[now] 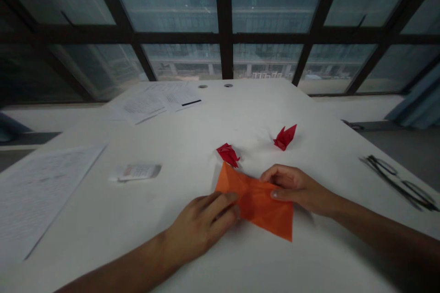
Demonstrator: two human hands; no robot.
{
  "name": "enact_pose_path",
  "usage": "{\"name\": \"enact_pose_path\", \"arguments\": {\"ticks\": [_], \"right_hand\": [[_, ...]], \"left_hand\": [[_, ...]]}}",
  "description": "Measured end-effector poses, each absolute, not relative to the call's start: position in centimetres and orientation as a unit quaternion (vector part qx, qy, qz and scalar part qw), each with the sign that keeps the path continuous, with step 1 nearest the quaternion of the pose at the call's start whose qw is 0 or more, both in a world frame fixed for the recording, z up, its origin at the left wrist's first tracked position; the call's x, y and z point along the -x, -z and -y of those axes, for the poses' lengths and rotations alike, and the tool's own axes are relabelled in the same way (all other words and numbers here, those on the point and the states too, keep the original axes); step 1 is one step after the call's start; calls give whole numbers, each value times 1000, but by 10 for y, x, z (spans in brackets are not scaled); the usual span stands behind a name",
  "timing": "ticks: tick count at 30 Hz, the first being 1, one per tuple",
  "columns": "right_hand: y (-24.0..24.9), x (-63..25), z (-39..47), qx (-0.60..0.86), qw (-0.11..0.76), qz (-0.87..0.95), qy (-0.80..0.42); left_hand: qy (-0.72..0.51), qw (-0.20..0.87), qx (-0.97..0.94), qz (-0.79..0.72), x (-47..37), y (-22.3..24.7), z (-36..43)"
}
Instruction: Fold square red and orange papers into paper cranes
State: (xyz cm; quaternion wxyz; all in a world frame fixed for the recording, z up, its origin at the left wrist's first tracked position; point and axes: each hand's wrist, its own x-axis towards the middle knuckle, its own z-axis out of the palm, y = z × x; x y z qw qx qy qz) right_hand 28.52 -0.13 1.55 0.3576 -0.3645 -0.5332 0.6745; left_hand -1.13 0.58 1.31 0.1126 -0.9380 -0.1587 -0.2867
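An orange sheet of folded paper (261, 203) lies on the white table (192, 146) in front of me. My left hand (202, 222) presses its fingertips on the sheet's left edge. My right hand (295, 187) pinches the sheet's upper right edge between thumb and fingers. Just beyond the sheet sit two small folded red paper figures, one (228, 154) close to its top corner and one (285, 137) farther right.
A small white packet (137, 172) lies to the left. Printed sheets rest at the near left (37, 192) and far left (158, 100). A pair of glasses (398, 182) lies at the right edge. Large windows stand behind the table.
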Motion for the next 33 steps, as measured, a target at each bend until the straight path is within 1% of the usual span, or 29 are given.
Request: {"name": "enact_pose_path", "arguments": {"ticks": [7, 10, 12, 15, 18, 20, 23, 25, 27, 29, 33], "right_hand": [[-16, -292, 2, 311, 398, 553, -662], [-14, -299, -3, 299, 412, 607, -611], [-14, -302, -4, 297, 385, 677, -552], [-18, -306, -4, 309, 311, 785, -437], [-21, -308, -3, 326, 227, 836, -378], [-19, -308, -4, 338, 209, 841, -366], [-11, -308, -7, 367, 237, 842, -316], [-5, -309, -9, 366, 258, 856, -258], [-2, -310, -11, 342, 270, 877, -203], [-2, -310, -11, 314, 270, 894, -172], [-7, -305, -7, 294, 233, 910, -176]], "left_hand": [[322, 22, 933, 159, 8, -2, 2], [312, -82, 922, 216, 3, 1, 3], [286, -165, 904, 271, 1, -1, 4], [259, -268, 870, 321, 0, -7, 5], [285, -323, 836, 340, 0, -9, 5], [317, -343, 814, 346, -1, -8, 6], [342, -365, 792, 351, -2, -9, 12], [309, -368, 799, 361, -3, -11, 17], [240, -352, 825, 370, -5, -14, 24], [194, -306, 858, 365, -7, -18, 29], [136, -177, 911, 345, -10, -20, 30]]}}
